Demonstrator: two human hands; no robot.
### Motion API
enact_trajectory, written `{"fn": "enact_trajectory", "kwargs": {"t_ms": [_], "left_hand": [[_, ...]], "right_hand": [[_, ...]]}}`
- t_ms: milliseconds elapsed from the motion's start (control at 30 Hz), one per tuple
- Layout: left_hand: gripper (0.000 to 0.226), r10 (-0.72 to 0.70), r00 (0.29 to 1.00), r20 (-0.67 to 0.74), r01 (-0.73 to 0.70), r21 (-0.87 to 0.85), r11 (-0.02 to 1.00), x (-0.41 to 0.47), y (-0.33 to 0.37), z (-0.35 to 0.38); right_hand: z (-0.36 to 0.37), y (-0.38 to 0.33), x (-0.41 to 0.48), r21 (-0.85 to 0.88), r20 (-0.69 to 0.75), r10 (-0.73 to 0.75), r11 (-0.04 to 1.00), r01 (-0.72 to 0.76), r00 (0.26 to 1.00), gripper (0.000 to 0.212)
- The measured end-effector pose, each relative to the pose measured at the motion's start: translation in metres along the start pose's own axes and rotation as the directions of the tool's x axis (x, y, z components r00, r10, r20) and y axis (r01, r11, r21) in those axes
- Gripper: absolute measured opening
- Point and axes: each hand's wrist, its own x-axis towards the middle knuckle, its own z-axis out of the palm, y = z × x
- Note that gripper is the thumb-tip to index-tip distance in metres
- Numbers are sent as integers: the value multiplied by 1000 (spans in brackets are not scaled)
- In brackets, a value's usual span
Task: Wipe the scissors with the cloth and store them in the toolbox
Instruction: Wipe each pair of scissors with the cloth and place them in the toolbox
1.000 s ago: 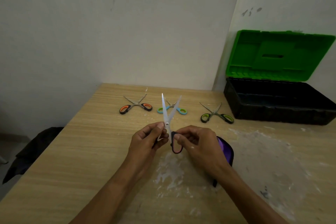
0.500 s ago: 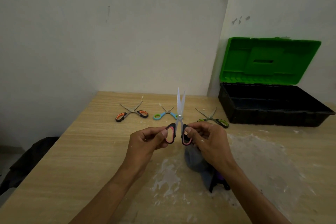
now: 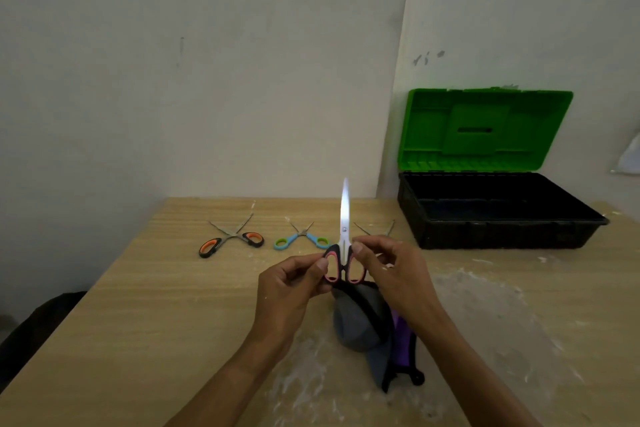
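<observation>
Between left hand (image 3: 287, 291) and right hand (image 3: 398, 274), each pinching a handle loop, the scissors (image 3: 343, 236) stand blades-up, the toolbox (image 3: 502, 236) far right.

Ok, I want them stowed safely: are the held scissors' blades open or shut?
Shut. The pink-handled scissors show one upright blade line, handle loops side by side, pinched between the left hand and right hand.
</observation>
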Motion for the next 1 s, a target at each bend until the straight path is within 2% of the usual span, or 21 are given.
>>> {"fn": "enact_trajectory", "kwargs": {"t_ms": [67, 133, 233, 400, 467, 533, 567, 667, 767, 867, 1000], "left_hand": [[10, -6, 999, 39, 5, 11, 1000, 7, 2, 15], [10, -18, 996, 83, 17, 4, 1000, 13, 2, 33], [6, -46, 990, 135, 48, -9, 999, 22, 2, 61], [14, -44, 970, 238, 53, -30, 998, 46, -6, 108], [18, -30, 952, 306, -15, 145, 989, 55, -13, 129], [37, 9, 897, 442, -226, 440, 869, 57, -24, 145], [53, 4, 838, 545, -343, 521, 782, 53, -30, 151], [92, -181, 622, 762, -590, 608, 532, 39, -51, 167], [99, -366, 491, 790, -698, 608, 377, 33, -74, 173], [98, -433, 469, 770, -733, 613, 295, 33, -88, 173], [96, -454, 479, 751, -727, 629, 274, 36, -99, 174]], "right_hand": [[-13, -1, 12, 98, -51, 25, 995, -20, 998, 15], [-29, -2, 25, 179, -89, 84, 982, -67, 992, 11], [-55, 3, 43, 188, -81, 147, 974, -129, 986, 12], [-100, 26, 62, 217, -59, 246, 949, -229, 967, 17], [-122, 38, 76, 184, -90, 250, 955, -231, 964, 14], [-149, 54, 95, 148, -150, 265, 958, -244, 952, 12], [-162, 63, 105, 118, -166, 282, 957, -265, 945, 11], [-193, 92, 135, 1, -161, 350, 935, -355, 923, 9], [-202, 120, 164, -91, -126, 423, 896, -435, 898, 13], [-196, 146, 193, -152, -111, 461, 868, -473, 881, 17], [-182, 180, 220, -337, -35, 557, 775, -535, 830, 19]]}}
